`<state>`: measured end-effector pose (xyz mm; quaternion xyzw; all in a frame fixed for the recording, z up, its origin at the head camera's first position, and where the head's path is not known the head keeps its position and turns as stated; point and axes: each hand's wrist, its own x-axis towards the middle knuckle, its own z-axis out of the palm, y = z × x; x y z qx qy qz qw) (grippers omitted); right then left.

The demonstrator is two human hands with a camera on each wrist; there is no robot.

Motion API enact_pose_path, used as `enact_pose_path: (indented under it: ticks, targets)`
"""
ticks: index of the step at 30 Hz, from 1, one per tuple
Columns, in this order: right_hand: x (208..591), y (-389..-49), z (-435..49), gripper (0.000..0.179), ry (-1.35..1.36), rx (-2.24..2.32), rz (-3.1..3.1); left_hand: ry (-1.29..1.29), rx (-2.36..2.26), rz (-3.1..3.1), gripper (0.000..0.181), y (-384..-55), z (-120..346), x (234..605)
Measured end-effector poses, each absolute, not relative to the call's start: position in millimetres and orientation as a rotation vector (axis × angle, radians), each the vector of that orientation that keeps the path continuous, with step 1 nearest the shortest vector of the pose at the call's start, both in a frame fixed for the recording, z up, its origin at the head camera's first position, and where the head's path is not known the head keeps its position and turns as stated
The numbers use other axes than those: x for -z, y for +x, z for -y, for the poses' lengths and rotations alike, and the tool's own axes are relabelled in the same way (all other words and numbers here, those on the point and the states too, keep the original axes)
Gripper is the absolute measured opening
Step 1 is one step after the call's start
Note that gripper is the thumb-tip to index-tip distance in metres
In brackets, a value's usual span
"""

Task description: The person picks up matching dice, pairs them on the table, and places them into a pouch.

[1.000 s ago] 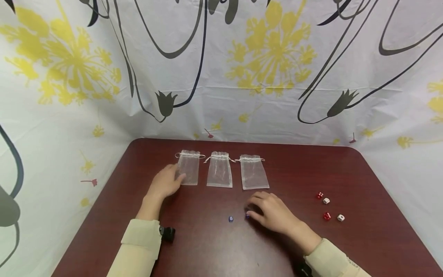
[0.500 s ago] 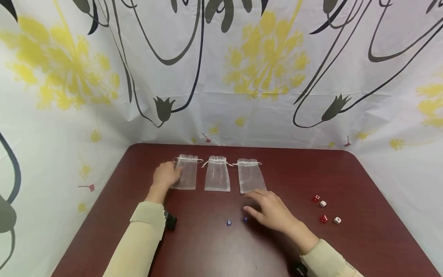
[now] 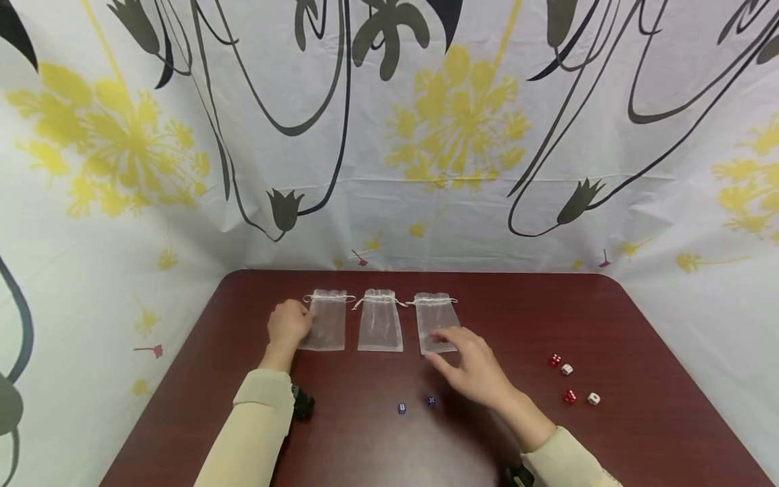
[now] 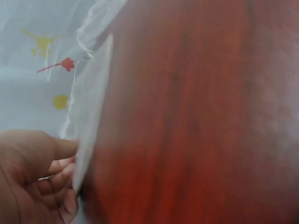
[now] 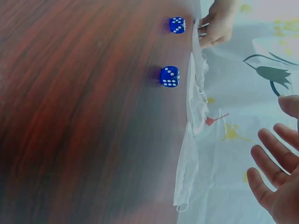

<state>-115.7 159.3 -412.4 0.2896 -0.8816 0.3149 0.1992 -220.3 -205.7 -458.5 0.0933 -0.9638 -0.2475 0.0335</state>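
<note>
Three sheer white drawstring bags lie in a row on the table, mouths toward the back: the left bag [image 3: 328, 328], the middle bag [image 3: 380, 328] and the right bag [image 3: 435, 316]. My left hand [image 3: 288, 328] pinches the side edge of the left bag between thumb and fingers; the left wrist view shows that bag [image 4: 88, 107] in the grip. My right hand [image 3: 473, 365], fingers spread and holding nothing, hovers over the lower part of the right bag. Nearer the front are two blue dice, the left blue die [image 3: 402, 408] and the right blue die [image 3: 431, 401].
To the right sit two red dice, a farther red die [image 3: 555, 360] and a nearer red die [image 3: 569, 397], with a white die [image 3: 567, 370] and another white die [image 3: 594, 399] beside them. A patterned cloth [image 3: 462, 223] hangs behind the dark red table [image 3: 517, 297].
My right hand has lifted off the right blue die and moved toward the right bag. My left hand has shifted along the left bag's edge. The head view has tilted up.
</note>
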Motion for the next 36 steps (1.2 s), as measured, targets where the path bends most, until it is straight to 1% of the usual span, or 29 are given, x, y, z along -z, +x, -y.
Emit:
enact_pose_path:
  ticks: [4,8,17,22,27,31,36]
  targets:
    - [414.1,-115.9,-159.4,0.034,0.788,-0.859,2.442,0.3,0.757,2.973,0.037,-218.3,205.9,460.8]
    - [414.8,-116.1,-160.1,0.033,0.777,-0.869,2.437,0.27,0.76,2.984,0.029,-213.5,206.6,461.0]
    - [415.7,-116.1,-162.9,0.031,0.797,-0.923,2.386,0.015,0.913,2.717,0.02,-188.2,203.8,462.1]
    - [414.1,-119.2,-163.4,0.031,0.806,-0.97,2.341,-0.094,1.005,2.518,0.014,-180.0,193.4,447.4]
    - [407.8,-122.5,-162.0,0.029,0.799,-1.023,2.328,-0.207,1.133,2.335,0.006,-173.4,177.6,424.4]
    - [401.2,-126.7,-159.6,0.029,0.787,-1.048,2.316,-0.284,1.265,2.254,0.006,-166.8,163.6,407.0]
    - [394.9,-131.5,-156.7,0.03,0.767,-1.065,2.307,-0.32,1.392,2.201,0.007,-159.0,149.9,391.8]
